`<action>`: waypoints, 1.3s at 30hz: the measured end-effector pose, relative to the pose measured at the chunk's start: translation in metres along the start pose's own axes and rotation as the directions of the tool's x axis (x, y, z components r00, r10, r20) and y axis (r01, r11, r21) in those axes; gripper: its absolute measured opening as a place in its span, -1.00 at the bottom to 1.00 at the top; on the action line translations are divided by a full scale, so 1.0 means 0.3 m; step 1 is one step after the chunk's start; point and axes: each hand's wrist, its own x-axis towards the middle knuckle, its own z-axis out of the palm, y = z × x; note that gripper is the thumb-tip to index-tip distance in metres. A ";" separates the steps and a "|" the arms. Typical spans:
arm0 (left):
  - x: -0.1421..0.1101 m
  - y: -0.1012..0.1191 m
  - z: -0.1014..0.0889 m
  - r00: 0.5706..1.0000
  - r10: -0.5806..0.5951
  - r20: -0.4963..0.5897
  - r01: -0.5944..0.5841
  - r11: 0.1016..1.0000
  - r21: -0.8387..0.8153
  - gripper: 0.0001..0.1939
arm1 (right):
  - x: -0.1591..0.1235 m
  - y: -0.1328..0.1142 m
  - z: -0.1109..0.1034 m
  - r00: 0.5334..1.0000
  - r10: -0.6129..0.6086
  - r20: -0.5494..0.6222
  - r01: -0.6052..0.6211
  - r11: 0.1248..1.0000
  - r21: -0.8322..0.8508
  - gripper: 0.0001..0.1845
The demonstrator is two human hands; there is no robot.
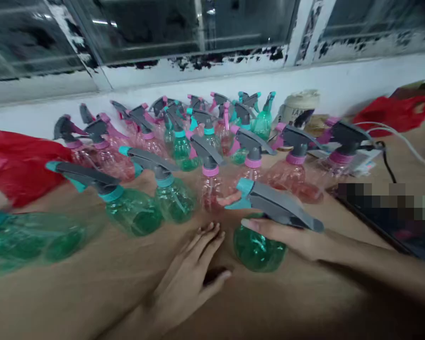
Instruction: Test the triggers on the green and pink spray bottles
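Note:
My right hand (pixel 286 233) is wrapped round the neck of a green spray bottle (pixel 260 248), just below its grey trigger head with a teal nozzle. This bottle stands on the wooden table (pixel 127 288) in front of me. To its left, my left hand (pixel 194 269) lies palm down on the tabletop, fingers stretched out and holding nothing. Beyond my hands are a green spray bottle (pixel 177 200) with a teal collar and a pink spray bottle (pixel 211 189) with a pink collar. Another green bottle (pixel 134 212) leans to the left.
Several more pink and green spray bottles crowd the table toward the white wall (pixel 184 80). Red plastic bags lie at the left (pixel 17 165) and far right (pixel 393 113). A white tub (pixel 299 106) stands at the back. A dark flat device (pixel 386 217) and a white cable (pixel 407 137) are at the right.

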 end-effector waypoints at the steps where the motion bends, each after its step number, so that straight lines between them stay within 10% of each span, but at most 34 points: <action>1: -0.002 0.002 -0.003 1.000 0.003 0.003 -0.003 1.000 -0.005 -0.37 | -0.004 -0.004 -0.003 1.000 -0.026 0.015 0.026 1.000 0.010 -0.67; 39: -0.004 -0.005 0.002 0.999 0.016 -0.048 -0.019 0.998 -0.059 -0.50 | 0.004 -0.035 -0.001 0.971 -0.224 -0.089 0.212 0.969 -0.123 -0.86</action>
